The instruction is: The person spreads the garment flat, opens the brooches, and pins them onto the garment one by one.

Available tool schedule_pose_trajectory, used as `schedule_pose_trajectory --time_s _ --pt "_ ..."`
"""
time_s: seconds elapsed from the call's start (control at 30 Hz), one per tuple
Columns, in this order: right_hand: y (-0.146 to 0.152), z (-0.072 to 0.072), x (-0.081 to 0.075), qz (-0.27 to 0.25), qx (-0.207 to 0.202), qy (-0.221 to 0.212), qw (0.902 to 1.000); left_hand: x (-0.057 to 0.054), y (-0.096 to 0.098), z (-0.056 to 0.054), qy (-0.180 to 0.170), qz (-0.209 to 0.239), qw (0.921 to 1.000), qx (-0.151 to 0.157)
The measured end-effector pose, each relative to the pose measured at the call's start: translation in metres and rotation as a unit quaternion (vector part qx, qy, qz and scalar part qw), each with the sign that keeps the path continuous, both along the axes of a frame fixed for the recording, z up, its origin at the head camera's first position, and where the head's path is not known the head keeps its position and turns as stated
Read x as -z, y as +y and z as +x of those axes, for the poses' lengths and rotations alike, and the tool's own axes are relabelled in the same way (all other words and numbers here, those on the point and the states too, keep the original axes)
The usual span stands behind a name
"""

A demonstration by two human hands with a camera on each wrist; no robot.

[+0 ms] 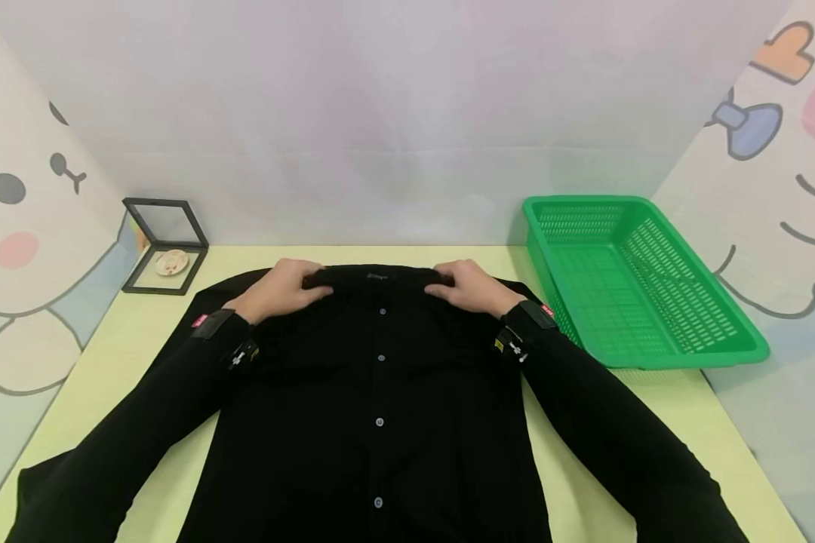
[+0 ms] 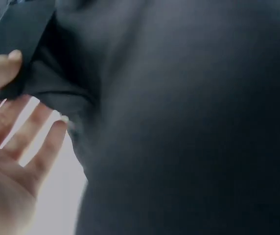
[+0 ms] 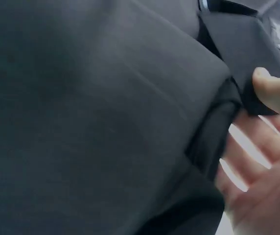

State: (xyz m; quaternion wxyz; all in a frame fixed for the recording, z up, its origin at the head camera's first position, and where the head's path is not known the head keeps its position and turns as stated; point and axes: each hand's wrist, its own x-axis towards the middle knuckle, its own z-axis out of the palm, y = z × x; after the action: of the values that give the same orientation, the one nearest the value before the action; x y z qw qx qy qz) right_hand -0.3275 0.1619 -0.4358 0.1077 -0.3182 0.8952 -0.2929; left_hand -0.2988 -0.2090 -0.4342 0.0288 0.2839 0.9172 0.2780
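A black button-up shirt (image 1: 435, 407) lies front up on the pale yellow table, its collar at the far end and its light buttons running down the middle. My left hand (image 1: 283, 289) pinches the left end of the collar (image 1: 378, 277) between thumb and fingers. At the collar's right end, my right hand (image 1: 472, 287) pinches it the same way. In the left wrist view the thumb (image 2: 5, 69) presses on the collar flap, with the other fingers behind the cloth. The right wrist view likewise has the thumb (image 3: 272, 88) over the collar flap.
To the right stands a green plastic basket (image 1: 706, 356) with perforated walls. A black-framed display case (image 1: 199, 246) stands unfolded at the back left, a small round pale item (image 1: 172, 262) in it. Printed cloth walls close off the back and sides of the table (image 1: 136, 347).
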Motion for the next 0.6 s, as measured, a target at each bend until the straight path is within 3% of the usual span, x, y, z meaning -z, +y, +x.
schedule_pose_trajectory --time_s 0.13,0.27,0.43,0.6 --pt "0.001 0.012 0.002 0.026 -0.003 -0.028 0.9993 0.006 -0.004 0.009 -0.067 -0.020 0.9975 0.004" --pt "-0.001 0.015 0.003 0.052 0.015 -0.056 0.9969 0.010 -0.004 0.008 -0.122 -0.017 0.9923 -0.011" --pt "-0.006 0.015 0.006 0.078 0.053 -0.090 0.9915 0.013 0.000 0.007 -0.134 -0.036 0.9898 -0.034" --pt "-0.014 0.012 0.012 0.058 0.106 -0.045 0.9916 0.013 0.010 0.008 -0.106 -0.038 0.9885 -0.101"
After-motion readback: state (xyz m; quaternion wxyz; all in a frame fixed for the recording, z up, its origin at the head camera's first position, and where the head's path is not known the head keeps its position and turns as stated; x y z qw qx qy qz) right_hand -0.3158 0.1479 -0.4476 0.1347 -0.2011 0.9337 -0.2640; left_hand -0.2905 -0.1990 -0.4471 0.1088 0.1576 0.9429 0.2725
